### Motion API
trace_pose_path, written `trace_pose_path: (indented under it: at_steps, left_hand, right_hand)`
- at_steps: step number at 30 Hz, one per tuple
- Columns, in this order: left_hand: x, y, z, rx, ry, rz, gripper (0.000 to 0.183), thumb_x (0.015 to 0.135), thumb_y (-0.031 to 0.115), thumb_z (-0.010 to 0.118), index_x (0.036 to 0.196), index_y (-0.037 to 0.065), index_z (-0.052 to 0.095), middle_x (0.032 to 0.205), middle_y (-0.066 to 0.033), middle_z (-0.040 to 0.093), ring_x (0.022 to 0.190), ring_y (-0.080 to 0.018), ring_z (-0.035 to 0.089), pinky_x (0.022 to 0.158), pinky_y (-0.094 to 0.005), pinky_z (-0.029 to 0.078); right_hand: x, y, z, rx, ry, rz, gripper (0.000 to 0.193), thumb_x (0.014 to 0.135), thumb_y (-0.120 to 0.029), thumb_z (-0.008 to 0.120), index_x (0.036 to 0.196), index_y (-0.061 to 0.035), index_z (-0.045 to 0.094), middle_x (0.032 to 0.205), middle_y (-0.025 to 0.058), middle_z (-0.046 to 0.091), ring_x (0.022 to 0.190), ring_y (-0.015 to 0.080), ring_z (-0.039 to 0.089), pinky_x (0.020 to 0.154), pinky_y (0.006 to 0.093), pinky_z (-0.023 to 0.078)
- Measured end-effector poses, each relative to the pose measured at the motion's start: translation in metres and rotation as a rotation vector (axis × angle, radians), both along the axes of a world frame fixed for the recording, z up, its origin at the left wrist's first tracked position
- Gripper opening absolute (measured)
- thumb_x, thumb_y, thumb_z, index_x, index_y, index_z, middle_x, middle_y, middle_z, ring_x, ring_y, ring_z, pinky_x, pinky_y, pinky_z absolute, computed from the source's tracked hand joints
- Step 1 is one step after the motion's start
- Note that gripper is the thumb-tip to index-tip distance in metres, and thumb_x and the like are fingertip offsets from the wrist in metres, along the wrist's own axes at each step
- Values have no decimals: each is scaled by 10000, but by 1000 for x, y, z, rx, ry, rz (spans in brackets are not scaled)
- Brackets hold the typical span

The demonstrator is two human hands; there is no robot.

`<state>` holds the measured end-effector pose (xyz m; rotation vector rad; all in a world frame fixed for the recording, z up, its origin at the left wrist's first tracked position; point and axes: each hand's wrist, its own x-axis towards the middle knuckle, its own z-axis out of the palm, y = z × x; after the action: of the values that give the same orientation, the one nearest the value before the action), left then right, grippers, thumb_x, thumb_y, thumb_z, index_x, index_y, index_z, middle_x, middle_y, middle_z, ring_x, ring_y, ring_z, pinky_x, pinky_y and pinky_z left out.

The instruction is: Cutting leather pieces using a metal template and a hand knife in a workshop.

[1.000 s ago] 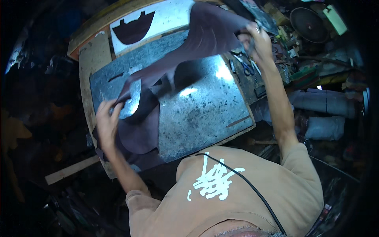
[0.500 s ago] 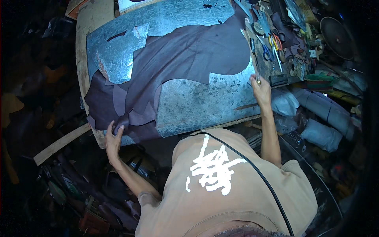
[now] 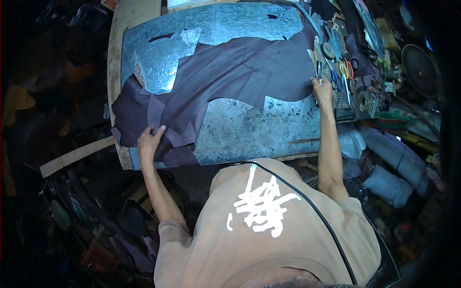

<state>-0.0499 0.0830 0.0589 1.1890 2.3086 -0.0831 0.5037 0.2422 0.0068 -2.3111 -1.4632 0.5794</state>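
A large dark brown leather piece [image 3: 225, 72] lies across the metal-topped table [image 3: 254, 129], with smaller dark and purplish pieces under its left end. My left hand [image 3: 150, 144] rests on those pieces near the table's front left edge, thumb and forefinger spread apart. At the leather's right edge, my right hand [image 3: 323, 91] is closed with its fingertips together. Something small and shiny shows at its fingers, too small to name. Just beyond them lies a slim black and silver tool [image 3: 320, 66].
Scissors with orange handles [image 3: 348, 69], blue-handled scissors [image 3: 334, 79] and a tape roll [image 3: 328, 50] crowd the right side. A metal sheet [image 3: 163, 57] lies against the leather at left. Wrapped rolls [image 3: 389, 185] are at the lower right. A black cable [image 3: 312, 206] crosses my shirt.
My right hand has moved away from me to the leather's right edge. My left hand's fingers have let go of a leather fold and lie spread. The whole view has shifted slightly.
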Motion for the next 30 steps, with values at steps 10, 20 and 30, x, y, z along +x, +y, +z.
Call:
trace_pose_path:
  at_steps: [10,20,30]
  left_hand:
    - [-30,5,-16,192,-237,44,359,826,327,703,937,-15,700,813,-178,693,780,-289,668,722,-376,481]
    - [-50,35,3,33,60,-173,537,811,513,646,1100,62,689,1036,-209,675,1005,-362,638,856,-433,486]
    - [-73,161,-98,560,-605,564,457,776,309,778,1081,-19,688,897,-82,681,810,-150,618,649,-309,482]
  right_hand:
    - [21,-8,10,-91,451,-76,176,801,-177,656,760,-14,605,539,13,517,419,125,475,405,297,357]
    - [35,-94,8,-22,-78,5,463,856,-294,631,1173,43,597,1020,263,662,988,371,651,857,406,486]
    - [-57,-123,42,-71,359,-23,357,872,-228,644,1140,7,627,1037,169,682,975,266,642,860,348,480]
